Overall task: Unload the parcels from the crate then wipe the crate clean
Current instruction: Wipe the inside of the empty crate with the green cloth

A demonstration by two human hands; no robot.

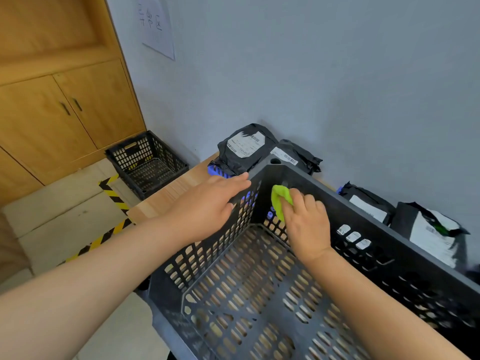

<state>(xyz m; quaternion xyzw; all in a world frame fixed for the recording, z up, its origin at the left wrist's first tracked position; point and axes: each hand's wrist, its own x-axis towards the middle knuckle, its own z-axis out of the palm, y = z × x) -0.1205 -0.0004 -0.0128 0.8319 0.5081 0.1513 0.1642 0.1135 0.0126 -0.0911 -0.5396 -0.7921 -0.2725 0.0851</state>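
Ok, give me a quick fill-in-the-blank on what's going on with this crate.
The right hand holds a ____ cloth against the crate's inner wall.
This crate is ____ of parcels; they lie outside it.
A second crate stands on the ____.
Missing words: green, empty, floor.

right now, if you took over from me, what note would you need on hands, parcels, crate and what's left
Left hand: flat on the left wall of the crate.
Right hand: grips the green cloth, pressed to the inner far corner.
Parcels: out, lying behind the crate by the wall.
Done: unloading; no parcels inside.
Left: finish wiping; how much is wiped cannot be told.
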